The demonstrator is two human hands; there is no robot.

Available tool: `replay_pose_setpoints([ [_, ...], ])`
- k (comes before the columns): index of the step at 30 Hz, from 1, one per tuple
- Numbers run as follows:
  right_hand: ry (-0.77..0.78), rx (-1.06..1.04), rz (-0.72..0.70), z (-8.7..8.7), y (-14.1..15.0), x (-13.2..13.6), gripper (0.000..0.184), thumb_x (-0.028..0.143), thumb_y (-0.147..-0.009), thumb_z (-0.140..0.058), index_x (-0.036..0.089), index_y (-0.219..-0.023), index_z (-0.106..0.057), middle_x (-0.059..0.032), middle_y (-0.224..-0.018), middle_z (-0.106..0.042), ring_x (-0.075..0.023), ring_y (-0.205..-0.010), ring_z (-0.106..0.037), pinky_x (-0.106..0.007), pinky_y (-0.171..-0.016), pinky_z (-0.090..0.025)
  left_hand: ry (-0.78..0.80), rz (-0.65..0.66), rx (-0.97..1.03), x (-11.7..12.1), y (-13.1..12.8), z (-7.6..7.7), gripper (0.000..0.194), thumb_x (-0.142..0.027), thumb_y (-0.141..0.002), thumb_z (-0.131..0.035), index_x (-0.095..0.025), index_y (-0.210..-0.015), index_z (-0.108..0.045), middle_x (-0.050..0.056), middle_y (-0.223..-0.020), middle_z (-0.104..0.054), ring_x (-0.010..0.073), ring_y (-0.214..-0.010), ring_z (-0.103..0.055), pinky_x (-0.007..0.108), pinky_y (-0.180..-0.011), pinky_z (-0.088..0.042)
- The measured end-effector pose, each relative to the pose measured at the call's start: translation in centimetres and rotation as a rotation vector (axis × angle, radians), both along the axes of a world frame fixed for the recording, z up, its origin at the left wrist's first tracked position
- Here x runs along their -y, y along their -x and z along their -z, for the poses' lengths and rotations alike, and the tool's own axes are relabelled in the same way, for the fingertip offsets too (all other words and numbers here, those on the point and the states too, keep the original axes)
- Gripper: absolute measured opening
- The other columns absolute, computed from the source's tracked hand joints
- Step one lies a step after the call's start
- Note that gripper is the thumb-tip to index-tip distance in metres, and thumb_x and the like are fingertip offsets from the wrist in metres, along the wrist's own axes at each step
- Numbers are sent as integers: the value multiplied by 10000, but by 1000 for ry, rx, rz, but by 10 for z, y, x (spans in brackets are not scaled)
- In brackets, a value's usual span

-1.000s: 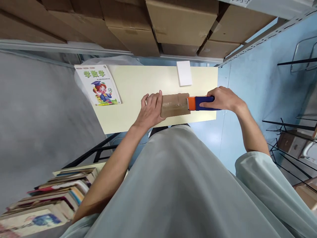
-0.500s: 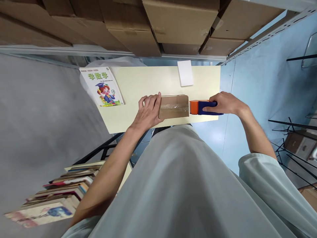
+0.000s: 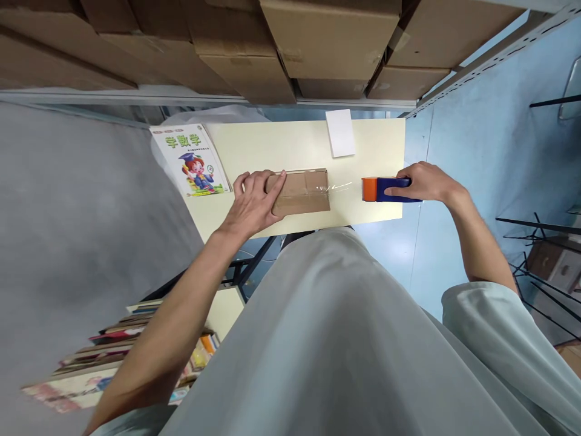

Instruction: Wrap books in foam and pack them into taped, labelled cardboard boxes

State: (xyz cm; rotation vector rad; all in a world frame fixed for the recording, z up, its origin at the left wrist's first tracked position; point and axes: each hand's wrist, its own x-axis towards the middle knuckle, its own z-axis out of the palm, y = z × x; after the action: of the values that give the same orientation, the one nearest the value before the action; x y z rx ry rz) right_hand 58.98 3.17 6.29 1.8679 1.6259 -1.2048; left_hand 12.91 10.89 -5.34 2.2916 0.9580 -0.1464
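My left hand (image 3: 254, 197) grips the left end of a small brown cardboard box (image 3: 302, 197), which lies flat on a cream tabletop (image 3: 281, 142). In my right hand (image 3: 424, 180) is an orange and dark-blue tape dispenser (image 3: 390, 189), held near the table's right edge with its orange end facing the box. A wide gap separates the two. Shiny clear tape (image 3: 340, 186) sticks out from the box's right end towards the dispenser; whether it reaches that far I cannot make out.
A white pad or small box (image 3: 340, 133) lies at the table's back. At the left is a picture-covered book (image 3: 193, 160). Large cartons (image 3: 331, 42) fill a shelf above the far edge. Stacked books (image 3: 86, 369) stand lower left.
My left hand and the box have shifted left, while my right hand has carried the dispenser to the right. The gap between them has widened, and clear tape now shows in it.
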Motion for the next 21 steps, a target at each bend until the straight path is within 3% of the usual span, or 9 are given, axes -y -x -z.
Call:
replay_pose_setpoints([
  [6, 15, 22, 8, 10, 4, -5, 598, 813, -972, -648, 243, -900, -811, -43, -754, -689, -239, -758, -615, -369, -710, -370, -5, -20, -3, 6, -2, 2, 1216, -416, -768, -923, -189, -1813, -343, 323, -1745, -430, 598, -1632, -380, 852, -1336, -173],
  [11, 10, 93, -37, 37, 20, -13, 574, 774, -969, -660, 228, -933, -834, -81, -798, -737, -281, -829, -665, -383, -733, -392, 9, -16, -34, 12, -4, -2, 1149, -440, -781, -943, -225, -1778, -414, 303, -1836, -345, 596, -1701, -296, 878, -1328, -170],
  [15, 1, 107, -54, 59, 39, -19, 622, 791, -976, -637, 209, -991, -857, -140, -885, -787, -330, -886, -698, -406, -753, -424, 27, -15, 10, 21, -12, -8, 1064, -612, -898, -835, -180, -1770, -406, 243, -1906, -244, 561, -1779, -125, 854, -1374, -114],
  [19, -26, 109, -60, 69, 52, -22, 672, 841, -947, -658, 215, -1074, -866, -166, -898, -798, -369, -932, -716, -425, -800, -456, 35, -24, 72, 35, -31, -7, 1253, -764, -856, -842, -79, -1775, -339, 323, -1904, -161, 568, -1788, -28, 850, -1384, -107],
  [21, -33, 106, -71, 70, 54, -21, 693, 859, -935, -663, 219, -1110, -864, -168, -897, -799, -379, -950, -720, -430, -819, -466, 12, -52, 75, 39, -39, -5, 1351, -773, -772, -924, -113, -1789, -327, 349, -1894, -166, 580, -1785, -18, 870, -1371, -94],
])
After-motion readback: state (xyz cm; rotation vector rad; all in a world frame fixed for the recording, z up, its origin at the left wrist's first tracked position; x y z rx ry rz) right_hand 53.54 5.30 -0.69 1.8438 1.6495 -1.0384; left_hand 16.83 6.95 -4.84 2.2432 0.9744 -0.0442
